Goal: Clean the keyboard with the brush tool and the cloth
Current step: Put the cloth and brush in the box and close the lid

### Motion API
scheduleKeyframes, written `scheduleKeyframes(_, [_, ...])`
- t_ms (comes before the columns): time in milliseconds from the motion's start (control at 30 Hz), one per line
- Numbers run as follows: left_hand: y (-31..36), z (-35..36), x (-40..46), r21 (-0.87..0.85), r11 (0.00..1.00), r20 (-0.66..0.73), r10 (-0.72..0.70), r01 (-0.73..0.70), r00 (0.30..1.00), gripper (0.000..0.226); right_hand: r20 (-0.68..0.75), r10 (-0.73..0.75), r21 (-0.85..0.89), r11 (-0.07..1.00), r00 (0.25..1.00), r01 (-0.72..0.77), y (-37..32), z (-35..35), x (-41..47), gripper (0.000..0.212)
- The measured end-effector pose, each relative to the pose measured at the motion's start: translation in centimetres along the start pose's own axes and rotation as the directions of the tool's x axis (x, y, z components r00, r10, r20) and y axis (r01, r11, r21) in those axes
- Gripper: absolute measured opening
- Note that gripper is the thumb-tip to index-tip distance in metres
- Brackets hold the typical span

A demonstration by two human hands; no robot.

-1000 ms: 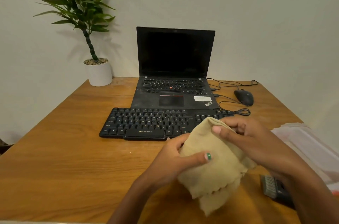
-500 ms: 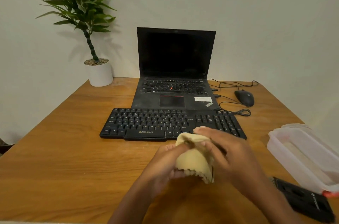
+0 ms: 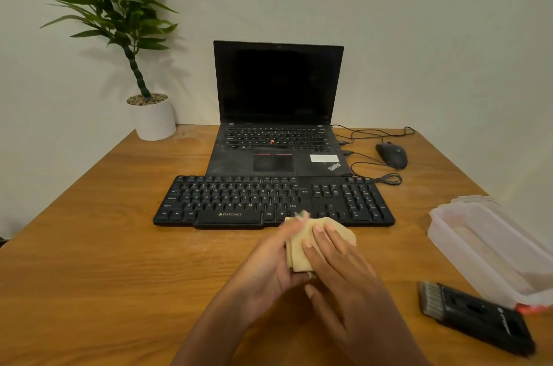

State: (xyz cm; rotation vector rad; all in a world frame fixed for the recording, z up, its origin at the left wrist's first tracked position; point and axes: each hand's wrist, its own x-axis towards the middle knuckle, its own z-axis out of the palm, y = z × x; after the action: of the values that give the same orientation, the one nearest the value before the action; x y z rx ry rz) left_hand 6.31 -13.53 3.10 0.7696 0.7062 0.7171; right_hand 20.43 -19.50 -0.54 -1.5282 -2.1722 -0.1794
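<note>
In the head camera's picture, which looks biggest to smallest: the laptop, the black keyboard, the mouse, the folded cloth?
1. laptop
2. keyboard
3. cloth, partly hidden by both hands and nearer the camera, so this rank is unsure
4. mouse

Soft matt cloth (image 3: 302,249); matt black plastic keyboard (image 3: 239,201); smooth wooden table (image 3: 104,261)
</note>
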Motion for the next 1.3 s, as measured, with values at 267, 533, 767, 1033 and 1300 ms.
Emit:
scheduleKeyframes(267, [1.5,2.9,2.1,0.507,0.851,0.047,0.133,-0.139,0.99,0.022,-0.165,0.54,0.733,0.627,0.826,-0.264,2.9,-7.5,1.4,0.023])
scheduleKeyframes(533, [3.9,9.6,6.9,0.66,0.713,0.263,0.076,-0.237,0.962,0.024,0.229,0.605,0.858,0.245,0.763,-0.452,8.5,-10.6,-0.2,0.032])
scheduleKeyframes(767, [1.2,15.3,13.6,0.79,0.544,0.237,0.153,-0.282,0.959,0.035,0.085,0.845,0.845,0.219,0.528,-0.487,14.0,-12.0,-4.2,0.02])
scheduleKeyframes(1033, [-2.8,20.2,18.0,0.949,0.07,0.29,0.198,-0.308,0.936,0.026,-0.199,0.827,0.259,0.562,0.525,-0.786,17.2,-12.1,-6.3,0.037])
scheduleKeyframes(1300, [-4.2,20.3,18.1,0.942,-0.135,0.328,0.204,-0.306,0.922,0.03,-0.096,0.819,0.03,0.571,0.566,-0.82,17.1,-12.0,-5.8,0.028])
